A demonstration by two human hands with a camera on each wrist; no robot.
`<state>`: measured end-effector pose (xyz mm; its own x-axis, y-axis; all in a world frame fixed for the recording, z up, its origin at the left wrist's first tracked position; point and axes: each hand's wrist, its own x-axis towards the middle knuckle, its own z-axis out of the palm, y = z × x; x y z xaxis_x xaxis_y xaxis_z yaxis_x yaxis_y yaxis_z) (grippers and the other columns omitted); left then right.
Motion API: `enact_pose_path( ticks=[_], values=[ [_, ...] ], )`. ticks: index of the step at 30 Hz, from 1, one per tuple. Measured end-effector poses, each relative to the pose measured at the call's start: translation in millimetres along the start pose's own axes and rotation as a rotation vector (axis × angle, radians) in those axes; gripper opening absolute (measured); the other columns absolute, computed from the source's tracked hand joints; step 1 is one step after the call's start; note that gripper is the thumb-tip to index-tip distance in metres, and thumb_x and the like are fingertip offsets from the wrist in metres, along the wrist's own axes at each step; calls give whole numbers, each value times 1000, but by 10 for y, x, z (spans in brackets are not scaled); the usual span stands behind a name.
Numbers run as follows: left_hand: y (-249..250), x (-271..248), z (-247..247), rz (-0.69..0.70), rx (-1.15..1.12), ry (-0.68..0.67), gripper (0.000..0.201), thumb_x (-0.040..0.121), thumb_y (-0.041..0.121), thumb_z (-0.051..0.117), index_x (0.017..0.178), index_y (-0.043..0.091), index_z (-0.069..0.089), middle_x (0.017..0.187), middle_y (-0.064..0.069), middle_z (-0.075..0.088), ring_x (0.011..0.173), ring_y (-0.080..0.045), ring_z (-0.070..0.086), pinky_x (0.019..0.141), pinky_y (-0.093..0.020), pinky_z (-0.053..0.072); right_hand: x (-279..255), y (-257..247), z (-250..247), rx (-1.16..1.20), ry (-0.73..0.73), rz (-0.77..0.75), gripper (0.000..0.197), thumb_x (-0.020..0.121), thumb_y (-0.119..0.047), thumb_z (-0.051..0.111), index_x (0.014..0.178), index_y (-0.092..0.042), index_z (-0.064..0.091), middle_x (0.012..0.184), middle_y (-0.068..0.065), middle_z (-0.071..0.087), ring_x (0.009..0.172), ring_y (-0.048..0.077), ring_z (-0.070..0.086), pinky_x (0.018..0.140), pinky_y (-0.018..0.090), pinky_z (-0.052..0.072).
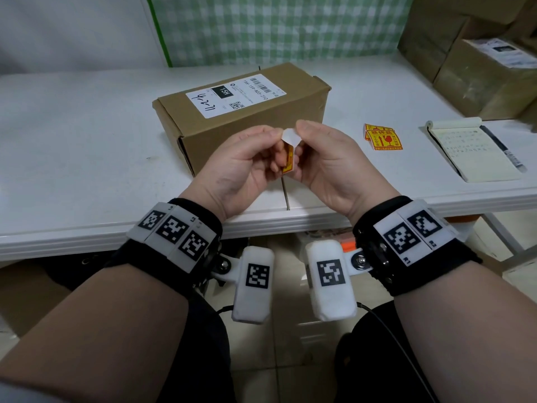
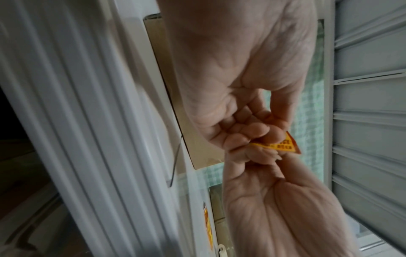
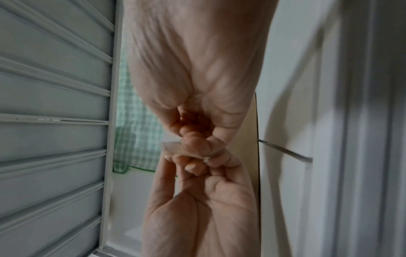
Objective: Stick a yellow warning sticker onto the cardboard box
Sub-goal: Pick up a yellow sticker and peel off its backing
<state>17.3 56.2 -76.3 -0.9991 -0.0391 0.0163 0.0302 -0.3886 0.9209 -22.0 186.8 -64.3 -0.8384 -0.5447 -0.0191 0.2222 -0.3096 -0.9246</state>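
The yellow warning sticker (image 1: 288, 162) is held upright between my two hands, above the near edge of the surface (image 1: 87, 158) and in front of the cardboard box (image 1: 244, 117). My left hand (image 1: 241, 170) has its fingers curled and clamped on the sticker's yellow printed part; the left wrist view shows one yellow corner (image 2: 285, 144) jutting out past the fingertips. My right hand (image 1: 331, 167) pinches the white backing tab (image 1: 290, 137) at the top, thumb against forefinger; the right wrist view shows this pale strip (image 3: 175, 147) pressed between the fingers of both hands. Whether the sticker is fully free of its backing I cannot tell, since my fingers cover the join.

The cardboard box lies closed on the surface just beyond my hands, long side toward me, with a white shipping label (image 1: 232, 94) on its top face. My hands hide part of its front face. To my right on the surface lie spare yellow stickers (image 1: 383, 138), overlapping each other, well apart from the box. Further right is an open notebook (image 1: 470, 149) with a pen (image 1: 502, 149) along its far side. More boxes (image 1: 479, 68) are stacked at the right rear, and a green checked cloth (image 1: 276, 27) hangs behind.
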Motion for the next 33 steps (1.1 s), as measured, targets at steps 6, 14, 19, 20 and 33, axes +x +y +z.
enact_pose_path(
  ticks=[6, 14, 19, 20, 33],
  values=[
    [-8, -5, 19, -18, 76, 56, 24, 88, 8, 48, 65, 9, 54, 56, -5, 57, 57, -18, 53, 70, -36, 43, 17, 3, -38, -361, 19, 24, 40, 96, -36, 44, 64, -12, 48, 46, -5, 49, 46, 14, 43, 45, 23, 38],
    [14, -14, 3, -81, 131, 61, 31, 82, 40, 55, 71, 10, 58, 74, -14, 52, 72, -26, 49, 77, -39, 42, 15, 46, -61, -433, 4, -47, 34, 94, -21, 51, 61, -13, 49, 52, -1, 46, 46, 12, 42, 45, 21, 36],
    [-22, 8, 7, -44, 63, 14, 18, 84, 13, 55, 67, 9, 55, 68, -14, 57, 67, -25, 51, 73, -36, 44, 32, 59, -61, -253, -25, -14, 31, 95, -17, 49, 65, -14, 50, 49, -6, 48, 45, 7, 40, 46, 15, 36],
    [-20, 10, 5, -35, 17, -17, 21, 86, 10, 52, 66, 8, 55, 67, -14, 60, 67, -27, 53, 74, -37, 46, 32, 48, -57, -204, -28, -8, 31, 95, -17, 49, 64, -14, 49, 48, -7, 47, 45, 6, 39, 45, 14, 35],
    [-33, 52, -11, -3, -98, 68, 14, 80, 8, 54, 66, 11, 52, 76, -14, 51, 75, -27, 49, 77, -38, 43, 12, -5, -40, -271, 6, -15, 38, 95, -31, 50, 60, -15, 48, 52, -1, 46, 47, 13, 39, 47, 21, 33]
  ],
)
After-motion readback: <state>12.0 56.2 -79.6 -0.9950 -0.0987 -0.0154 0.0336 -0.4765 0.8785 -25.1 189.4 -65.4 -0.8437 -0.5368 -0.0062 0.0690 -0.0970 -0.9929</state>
